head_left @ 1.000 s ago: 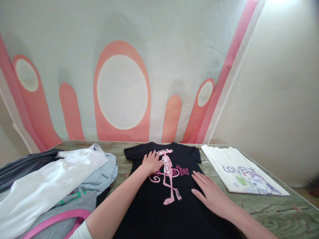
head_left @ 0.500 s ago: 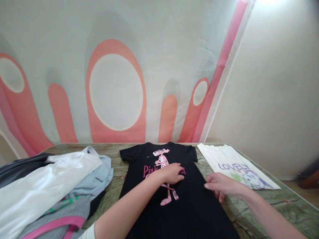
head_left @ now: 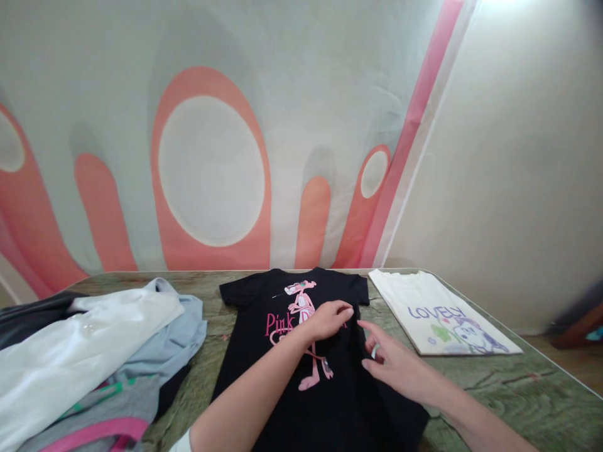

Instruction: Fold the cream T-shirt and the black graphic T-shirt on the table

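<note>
A black T-shirt [head_left: 348,408] with a pink cartoon panther and pink lettering lies flat on a green marbled table [head_left: 499,389], collar away from me. My left hand [head_left: 330,317] rests flat on the chest print, fingers stretched towards the right. My right hand [head_left: 393,364] is at the shirt's right side, below the sleeve. Its fingers are curled in a loose pinch on the black fabric there, and the edge looks drawn inward.
A folded white T-shirt [head_left: 438,314] printed "LOVELY" lies to the right. A loose pile of white, light blue, grey and dark clothes [head_left: 94,339] covers the table's left side. A pink-and-white patterned cloth [head_left: 211,169] hangs on the wall behind the table.
My left hand slid from the shirt's left chest to its middle. My right hand left the shirt front, curled at the right edge, then moved inward over the shirt.
</note>
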{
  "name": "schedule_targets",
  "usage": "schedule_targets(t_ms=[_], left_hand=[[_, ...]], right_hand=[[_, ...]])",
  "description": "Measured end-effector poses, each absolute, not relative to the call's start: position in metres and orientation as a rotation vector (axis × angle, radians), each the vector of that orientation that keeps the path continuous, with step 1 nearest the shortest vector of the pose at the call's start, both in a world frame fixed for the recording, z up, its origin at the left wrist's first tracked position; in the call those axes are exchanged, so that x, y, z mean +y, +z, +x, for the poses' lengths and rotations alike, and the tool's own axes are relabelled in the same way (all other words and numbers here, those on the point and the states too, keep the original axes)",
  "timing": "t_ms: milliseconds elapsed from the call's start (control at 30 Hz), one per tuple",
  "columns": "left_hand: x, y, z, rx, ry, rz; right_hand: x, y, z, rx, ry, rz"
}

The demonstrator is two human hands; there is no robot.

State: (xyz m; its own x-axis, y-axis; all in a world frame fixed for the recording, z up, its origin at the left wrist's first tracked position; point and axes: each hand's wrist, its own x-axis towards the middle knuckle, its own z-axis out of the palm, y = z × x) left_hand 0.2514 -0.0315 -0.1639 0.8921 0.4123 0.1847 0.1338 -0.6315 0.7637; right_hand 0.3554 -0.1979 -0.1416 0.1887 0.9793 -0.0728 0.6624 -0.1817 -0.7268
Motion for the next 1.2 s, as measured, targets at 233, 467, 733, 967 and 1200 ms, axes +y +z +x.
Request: schedule_targets(t_ms=[233, 467, 733, 967, 1200], left_hand=[[-0.026, -0.182, 0.254, 0.491, 0.482, 1.973], [-0.026, -0.191, 0.252, 0.482, 0.497, 2.146], [-0.031, -0.186, 0.253, 0.558, 0.496, 2.185], [-0.052, -0.154, 0.234, 0.614, 0.337, 2.203], [-0.095, -0.13, 0.183, 0.433, 0.143, 2.202]], right_hand=[[-0.201, -0.139, 0.316, -1.572, 0.868, -1.704], [-0.165, -0.151, 0.367, -0.996, 1.073, -1.555], [-0.114, -0.189, 0.445, -0.407, 0.981, -1.28], [-0.057, -0.198, 0.451, -0.406, 0.719, -1.402], [-0.026, -0.187, 0.457, -0.523, 0.519, -1.542]])
